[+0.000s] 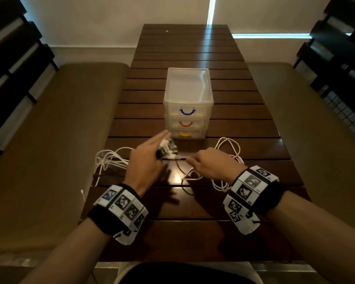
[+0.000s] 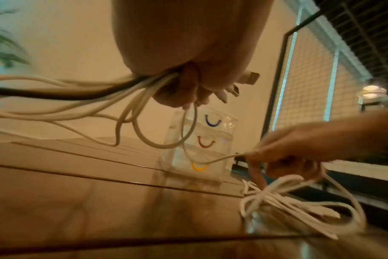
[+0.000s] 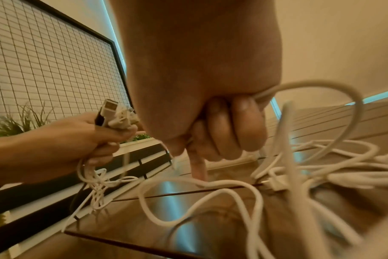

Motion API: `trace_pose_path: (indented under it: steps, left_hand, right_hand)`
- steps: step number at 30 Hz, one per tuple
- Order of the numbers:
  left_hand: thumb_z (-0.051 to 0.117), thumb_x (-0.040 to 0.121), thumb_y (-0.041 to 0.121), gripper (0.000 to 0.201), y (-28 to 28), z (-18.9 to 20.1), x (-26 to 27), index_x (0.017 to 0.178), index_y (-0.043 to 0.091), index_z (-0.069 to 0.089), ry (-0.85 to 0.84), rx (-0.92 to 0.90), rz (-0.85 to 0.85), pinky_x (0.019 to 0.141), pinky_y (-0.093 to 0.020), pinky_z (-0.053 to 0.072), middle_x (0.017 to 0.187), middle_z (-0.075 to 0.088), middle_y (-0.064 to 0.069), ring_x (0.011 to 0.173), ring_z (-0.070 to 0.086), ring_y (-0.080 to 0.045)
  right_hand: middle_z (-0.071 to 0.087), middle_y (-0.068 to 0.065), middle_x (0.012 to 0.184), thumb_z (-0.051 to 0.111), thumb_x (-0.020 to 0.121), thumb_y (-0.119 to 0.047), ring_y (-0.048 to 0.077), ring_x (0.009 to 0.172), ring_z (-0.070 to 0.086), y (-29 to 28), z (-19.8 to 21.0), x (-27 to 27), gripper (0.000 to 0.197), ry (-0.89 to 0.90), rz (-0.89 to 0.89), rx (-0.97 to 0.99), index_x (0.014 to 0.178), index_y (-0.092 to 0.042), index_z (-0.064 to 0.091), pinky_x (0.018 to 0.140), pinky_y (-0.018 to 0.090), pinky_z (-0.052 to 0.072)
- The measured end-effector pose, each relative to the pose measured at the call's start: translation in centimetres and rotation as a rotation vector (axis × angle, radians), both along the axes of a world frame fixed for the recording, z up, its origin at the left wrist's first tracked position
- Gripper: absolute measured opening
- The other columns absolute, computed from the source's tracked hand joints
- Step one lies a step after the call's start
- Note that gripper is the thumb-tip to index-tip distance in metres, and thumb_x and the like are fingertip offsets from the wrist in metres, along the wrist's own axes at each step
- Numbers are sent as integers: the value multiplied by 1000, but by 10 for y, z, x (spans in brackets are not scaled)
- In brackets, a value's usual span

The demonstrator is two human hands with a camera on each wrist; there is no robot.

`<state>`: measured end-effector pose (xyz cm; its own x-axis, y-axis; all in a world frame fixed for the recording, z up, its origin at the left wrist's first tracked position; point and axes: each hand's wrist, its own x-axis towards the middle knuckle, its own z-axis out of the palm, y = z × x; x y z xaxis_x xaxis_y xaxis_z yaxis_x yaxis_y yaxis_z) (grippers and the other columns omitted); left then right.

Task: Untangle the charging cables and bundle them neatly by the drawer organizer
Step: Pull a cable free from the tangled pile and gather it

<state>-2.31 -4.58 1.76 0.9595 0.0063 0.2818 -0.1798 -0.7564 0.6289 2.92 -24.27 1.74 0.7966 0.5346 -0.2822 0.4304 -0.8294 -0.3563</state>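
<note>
Left hand: the left hand (image 1: 147, 158) is raised above the desk (image 1: 254, 128), just in front of the drawer organizer; its curled fingers (image 2: 177, 91) grip a cluster of cable plug ends (image 1: 167, 149), with the cords trailing out to the left.
Right hand: the right hand (image 1: 211, 163) is level with the left hand; its thumb and fingers (image 3: 237, 122) pinch one white cable (image 2: 222, 158) that runs across to the left hand's bundle, and one finger points down toward the desk surface.
Charging cables: white cables (image 1: 109, 162) lie in a loose tangle at the desk's left edge, one end hanging over that edge; further white loops (image 1: 230, 148) lie right of the hands and between the wrists, resting on the slats. A dark cord runs among them.
Drawer organizer: the clear three-drawer drawer organizer (image 1: 188, 103) stands upright at mid-desk, centred between the long edges, drawers closed; handles are blue, red and yellow from top to bottom.
Wrists: both carry black bands with printed marker tags (image 1: 252, 187).
</note>
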Motion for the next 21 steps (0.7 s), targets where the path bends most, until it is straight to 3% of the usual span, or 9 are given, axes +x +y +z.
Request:
trace_pose_path:
  steps: [3, 5, 7, 8, 10, 13, 17, 21]
  left_hand:
    - [64, 77, -4, 66, -12, -10, -7, 136, 25, 56, 68, 16, -171, 106, -32, 45, 135, 59, 7, 122, 56, -8]
    - [63, 80, 1, 60, -10, -14, -9, 131, 33, 59, 176, 10, -179, 86, -30, 53, 114, 72, 6, 104, 66, -12]
    - [64, 83, 7, 33, -8, -15, -8, 105, 32, 70, 238, 27, -139, 65, -24, 44, 87, 71, 9, 85, 66, -17]
    - [64, 84, 7, 22, -7, -15, -7, 85, 29, 65, 238, 40, -128, 61, -24, 39, 79, 65, 11, 80, 64, -21]
    - [58, 83, 1, 21, -7, -12, -7, 73, 19, 54, 209, 45, -113, 60, -29, 38, 76, 58, 8, 77, 61, -25]
    - [51, 85, -2, 12, 5, -5, -2, 86, 5, 62, 185, -6, 49, 67, -37, 46, 87, 65, -5, 81, 60, -26]
    - [45, 81, -4, 18, 29, 0, 7, 85, 5, 60, 132, -119, 336, 66, -42, 44, 81, 64, -12, 78, 57, -36]
    - [43, 83, -1, 18, 37, 3, 9, 82, 8, 58, 150, -153, 455, 64, -38, 40, 76, 59, -5, 79, 58, -35]
  right_hand:
    - [65, 13, 96, 41, 101, -28, 30, 85, 60, 15, 5, -3, 31, -21, 27, -30, 107, -9, 65, 68, 32, 41]
    - [65, 11, 98, 46, 96, -16, 28, 85, 60, 20, 7, -5, 26, -29, 40, 3, 114, -11, 63, 68, 33, 41]
    - [67, 6, 93, 49, 94, -16, 23, 80, 60, 20, 3, -7, 26, -48, 53, 94, 114, -17, 65, 67, 32, 44]
    - [68, 4, 90, 50, 94, -19, 21, 76, 59, 19, 1, -8, 25, -53, 58, 129, 113, -19, 66, 66, 33, 44]
    - [66, 2, 82, 51, 98, -27, 20, 72, 60, 15, -2, -7, 21, -52, 60, 137, 106, -19, 67, 65, 34, 46]
    - [59, -4, 66, 44, 101, -46, 14, 60, 56, 5, 1, -4, 39, -85, 41, 169, 86, -17, 65, 57, 33, 46]
    - [56, -2, 59, 42, 100, -50, 13, 53, 54, -7, 6, 2, 47, -165, 10, 235, 72, -16, 56, 51, 27, 38]
    - [61, -2, 63, 39, 100, -54, 13, 57, 59, -15, 4, 8, 46, -150, -71, 229, 71, -23, 57, 55, 34, 49]
